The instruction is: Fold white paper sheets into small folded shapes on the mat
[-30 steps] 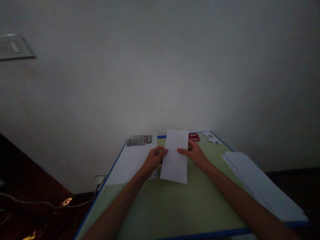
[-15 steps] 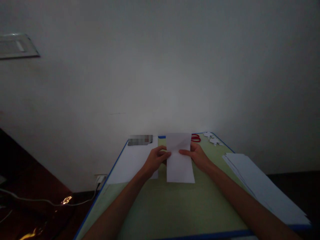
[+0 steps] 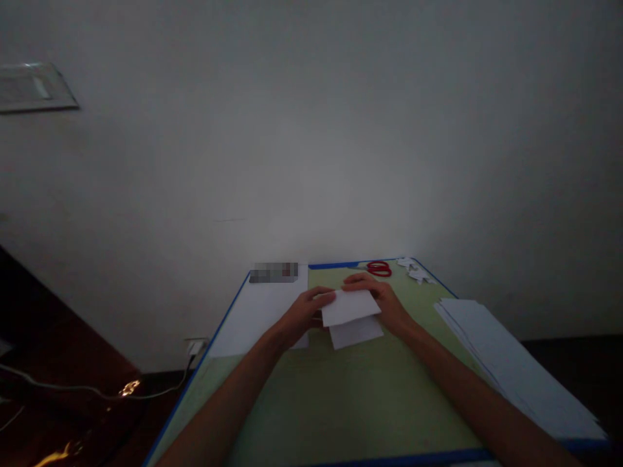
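Note:
A sheet of white paper [image 3: 349, 309] is bent over between my hands, its upper flap lying toward me and its lower edge showing beneath. My left hand [image 3: 302, 314] pinches the left side of the sheet, thumb on top. My right hand [image 3: 380, 298] grips the far right part, fingers along the bend. The paper is held over the green tabletop [image 3: 350, 402]. Behind my right hand lie scissors with red handles [image 3: 379, 268], blades pointing left.
Flat white paper [image 3: 243, 324] lies at the table's left, with a blurred-out dark item [image 3: 273, 272] on its far end. A stack of white sheets [image 3: 516, 370] runs along the right edge. Paper scraps [image 3: 416, 271] sit at the far right corner, near the wall [image 3: 341, 162].
The paper, flat and upright before, is now folded over toward me. My right fingers have moved up onto the bend. The scissors are now seen more fully.

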The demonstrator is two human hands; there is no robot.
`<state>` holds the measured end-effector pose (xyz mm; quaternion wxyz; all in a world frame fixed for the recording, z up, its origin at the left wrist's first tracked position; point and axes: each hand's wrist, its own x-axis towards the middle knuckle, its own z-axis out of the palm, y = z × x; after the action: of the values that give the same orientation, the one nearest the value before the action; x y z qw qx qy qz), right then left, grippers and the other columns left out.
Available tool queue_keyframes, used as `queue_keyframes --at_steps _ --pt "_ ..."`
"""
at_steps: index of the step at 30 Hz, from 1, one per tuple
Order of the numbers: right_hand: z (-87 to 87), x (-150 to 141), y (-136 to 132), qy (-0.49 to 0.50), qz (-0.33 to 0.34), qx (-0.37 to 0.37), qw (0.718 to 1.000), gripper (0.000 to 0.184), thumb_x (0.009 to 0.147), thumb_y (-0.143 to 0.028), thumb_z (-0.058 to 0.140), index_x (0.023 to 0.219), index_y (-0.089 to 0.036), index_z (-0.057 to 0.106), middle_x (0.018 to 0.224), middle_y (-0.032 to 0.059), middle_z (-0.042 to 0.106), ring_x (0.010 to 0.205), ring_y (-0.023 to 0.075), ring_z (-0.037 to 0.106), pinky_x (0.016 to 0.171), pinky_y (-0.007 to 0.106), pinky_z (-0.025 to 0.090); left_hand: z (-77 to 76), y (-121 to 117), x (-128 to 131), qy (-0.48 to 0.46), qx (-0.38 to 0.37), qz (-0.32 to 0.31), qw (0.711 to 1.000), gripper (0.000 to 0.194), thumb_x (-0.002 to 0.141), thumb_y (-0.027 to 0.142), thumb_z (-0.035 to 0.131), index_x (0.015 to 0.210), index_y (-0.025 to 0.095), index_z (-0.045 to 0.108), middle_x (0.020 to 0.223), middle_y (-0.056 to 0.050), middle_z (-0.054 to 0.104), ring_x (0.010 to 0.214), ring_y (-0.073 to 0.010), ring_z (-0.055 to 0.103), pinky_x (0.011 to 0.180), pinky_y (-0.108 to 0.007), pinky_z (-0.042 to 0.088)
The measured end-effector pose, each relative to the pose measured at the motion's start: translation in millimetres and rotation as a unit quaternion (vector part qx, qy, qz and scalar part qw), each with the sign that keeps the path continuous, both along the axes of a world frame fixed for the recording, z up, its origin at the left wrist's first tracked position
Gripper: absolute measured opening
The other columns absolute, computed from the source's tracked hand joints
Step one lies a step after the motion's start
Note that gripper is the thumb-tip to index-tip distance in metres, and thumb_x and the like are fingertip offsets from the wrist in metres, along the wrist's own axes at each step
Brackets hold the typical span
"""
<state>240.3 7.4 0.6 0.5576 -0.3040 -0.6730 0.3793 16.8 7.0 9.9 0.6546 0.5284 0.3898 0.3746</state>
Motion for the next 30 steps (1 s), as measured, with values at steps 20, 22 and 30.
queue_keyframes --at_steps 20,22,30 --pt "-7.1 -16 1 0.019 -0.071 -0.075 0.994 0.040 0.081 -0.057 0.072 0.095 -0.019 0.073 0.092 0.0065 0.075 0.085 0.0243 0.069 0.077 0.037 0.055 -3.8 -1 7 -0.112 0.056 0.078 0.989 0.064 0.066 0.025 0.091 0.120 0.017 0.059 0.124 -0.017 0.068 0.103 -0.0295 0.070 0.084 -0.042 0.060" --pt "-5.4 -14 -1 0.006 -0.079 -0.066 0.995 0.037 0.083 -0.055 0.070 0.094 -0.020 0.074 0.092 0.0059 0.075 0.085 0.0244 0.069 0.079 0.038 0.055 -2.9 -2 8 -0.092 0.075 0.073 0.990 0.065 0.066 0.029 0.091 0.121 0.018 0.058 0.121 -0.016 0.070 0.103 -0.0303 0.070 0.084 -0.042 0.059" --pt "-2.7 -18 -8 -0.080 -0.121 0.056 0.988 0.032 0.094 -0.045 0.060 0.110 -0.023 0.076 0.091 0.0060 0.068 0.080 0.0206 0.063 0.071 0.032 0.054 -4.2 -2 11 -0.060 0.128 0.102 0.985 0.061 0.074 0.045 0.085 0.122 0.018 0.058 0.118 -0.015 0.071 0.105 -0.0279 0.069 0.084 -0.038 0.057"
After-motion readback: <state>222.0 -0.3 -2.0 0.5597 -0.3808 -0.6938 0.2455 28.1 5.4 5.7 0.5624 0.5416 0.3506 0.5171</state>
